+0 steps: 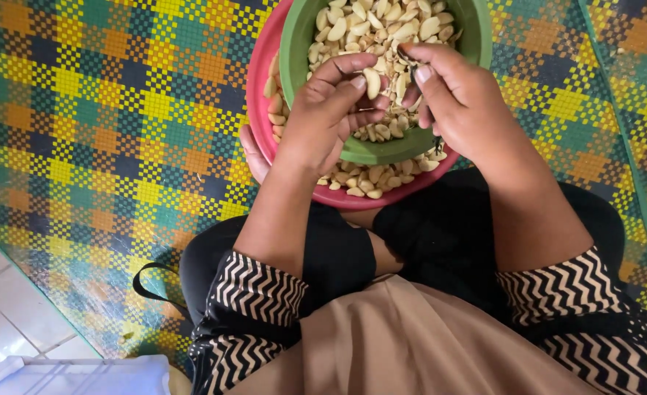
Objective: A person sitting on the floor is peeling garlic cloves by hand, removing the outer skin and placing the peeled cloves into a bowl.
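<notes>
Head view: left hand (331, 110) pinches one clove (372, 83); right hand (459, 95) grips a small knife (410, 61) over the green bowl (294, 44). Cut gently.

A big woven mat (111, 139) covers the floor. It has a check pattern of yellow, green, orange and dark blue squares. A green band runs along its edge on the right side. At the bottom left the mat ends, and pale floor tiles (1, 307) show beside it. A white plastic crate (75, 374) sits on those tiles at the bottom edge, just beside the mat. A person sits on the mat in dark clothes. A red dish (259, 102) of pale peeled nuts is over the mat by the person's knees; what holds it up cannot be seen. A thin black strap (148, 281) loops onto the mat by the left knee.
</notes>
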